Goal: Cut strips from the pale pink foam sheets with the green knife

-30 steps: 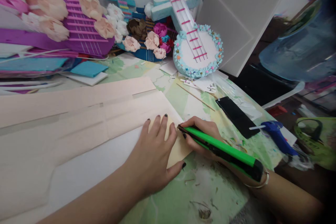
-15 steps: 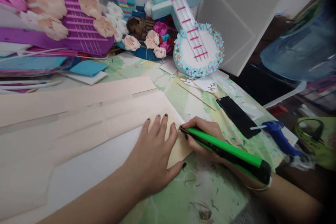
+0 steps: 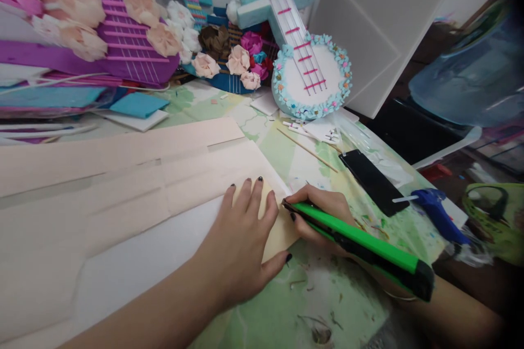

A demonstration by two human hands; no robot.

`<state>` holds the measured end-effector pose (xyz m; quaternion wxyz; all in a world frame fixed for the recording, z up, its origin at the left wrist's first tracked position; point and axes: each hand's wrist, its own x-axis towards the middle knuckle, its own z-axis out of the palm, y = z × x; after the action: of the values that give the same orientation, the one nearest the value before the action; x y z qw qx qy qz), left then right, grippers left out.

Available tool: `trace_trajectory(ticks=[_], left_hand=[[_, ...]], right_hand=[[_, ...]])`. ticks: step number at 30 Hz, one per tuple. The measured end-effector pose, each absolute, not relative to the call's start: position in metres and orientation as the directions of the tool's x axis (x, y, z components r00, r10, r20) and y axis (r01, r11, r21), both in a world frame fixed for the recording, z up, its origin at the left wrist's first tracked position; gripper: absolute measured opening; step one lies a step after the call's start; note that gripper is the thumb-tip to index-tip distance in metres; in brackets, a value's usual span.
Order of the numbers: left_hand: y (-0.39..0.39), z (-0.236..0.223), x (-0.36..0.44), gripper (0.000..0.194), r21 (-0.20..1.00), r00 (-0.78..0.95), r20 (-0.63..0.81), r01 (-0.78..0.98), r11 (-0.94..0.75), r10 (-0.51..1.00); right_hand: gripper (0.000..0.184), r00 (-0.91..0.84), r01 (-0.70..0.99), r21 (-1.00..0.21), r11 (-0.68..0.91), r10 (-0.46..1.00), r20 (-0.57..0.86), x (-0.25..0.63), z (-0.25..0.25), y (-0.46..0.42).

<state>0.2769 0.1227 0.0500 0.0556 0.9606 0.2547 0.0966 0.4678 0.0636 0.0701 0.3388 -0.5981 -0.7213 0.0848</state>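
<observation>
My left hand (image 3: 241, 240) lies flat with its fingers spread, pressing on a cream piece of card (image 3: 282, 229) and the white sheet (image 3: 155, 251) beside it. My right hand (image 3: 323, 212) is closed around a green and black utility knife (image 3: 364, 234). The knife's front end meets the right edge of the card, near my left fingertips; its blade is too small to make out. Pale pink folded card (image 3: 123, 191) covers the white sheet's far side and reaches off to the left.
Decorated toy guitars stand along the back: a purple one (image 3: 135, 60) and a light blue one (image 3: 311, 76) with small flowers. To the right lie a thin wooden stick (image 3: 307, 150), a black phone (image 3: 372, 182) and a blue glue gun (image 3: 442, 218). Scraps dot the green patterned tablecloth (image 3: 262, 322).
The rear end of the utility knife has swung slightly down and to the right in my right hand. My left hand and the card stay in place.
</observation>
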Motion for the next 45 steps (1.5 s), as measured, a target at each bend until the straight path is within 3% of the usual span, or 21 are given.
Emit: trace_trajectory(ticks=[21, 45], left_hand=[[0.124, 0.05, 0.277, 0.077, 0.142, 0.857, 0.145, 0.476, -0.868, 0.494], [0.123, 0.05, 0.277, 0.077, 0.148, 0.853, 0.14, 0.484, -0.862, 0.503]], right_hand=[[0.017, -0.006, 0.776, -0.61, 0.158, 0.97, 0.244, 0.463, 0.086, 0.058], [0.017, -0.048, 0.775, -0.597, 0.205, 0.962, 0.268, 0.467, 0.077, 0.061]])
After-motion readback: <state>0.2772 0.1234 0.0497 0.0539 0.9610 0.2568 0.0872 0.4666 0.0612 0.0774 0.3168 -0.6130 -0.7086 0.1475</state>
